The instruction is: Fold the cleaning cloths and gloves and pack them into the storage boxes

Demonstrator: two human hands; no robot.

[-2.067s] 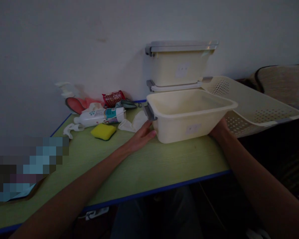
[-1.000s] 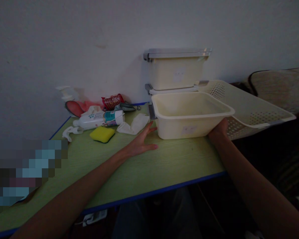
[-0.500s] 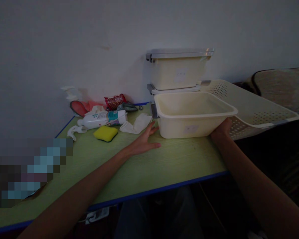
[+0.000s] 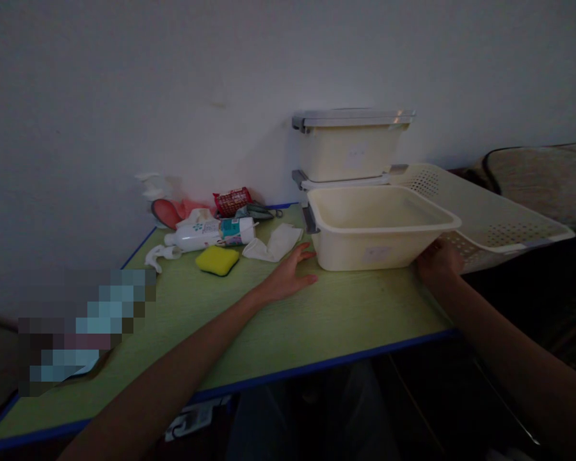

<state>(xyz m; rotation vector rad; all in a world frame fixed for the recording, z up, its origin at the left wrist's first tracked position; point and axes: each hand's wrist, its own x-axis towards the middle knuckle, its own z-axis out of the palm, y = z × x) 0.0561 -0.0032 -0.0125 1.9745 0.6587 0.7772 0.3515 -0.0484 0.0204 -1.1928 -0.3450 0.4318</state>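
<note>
A cream plastic storage bin (image 4: 350, 248) without a lid stands on the green table, a paper label on its front. My left hand (image 4: 292, 274) is open just left of the bin, its fingers and thumb spread toward the bin's lower left corner. At the opposite side, my right hand (image 4: 440, 261) is against or very close to the lower right wall, below the overhanging rim. Its fingers are partly hidden and dark, so I cannot tell their grip. Behind the bin, a lidded cream box (image 4: 350, 153) with grey latches is stacked on another lid.
A perforated cream basket (image 4: 499, 218) sits at the right. On the left lie a yellow sponge (image 4: 217, 260), a white bottle (image 4: 206, 234), a spray nozzle (image 4: 162, 256), a white cloth-like piece (image 4: 276, 243) and a red package (image 4: 233, 201). The table's blue edge (image 4: 326, 370) runs nearest me.
The whole view has shifted, so everything appears slightly farther right and lower. My right hand shows a little farther right against the bin. My left hand keeps its spread pose.
</note>
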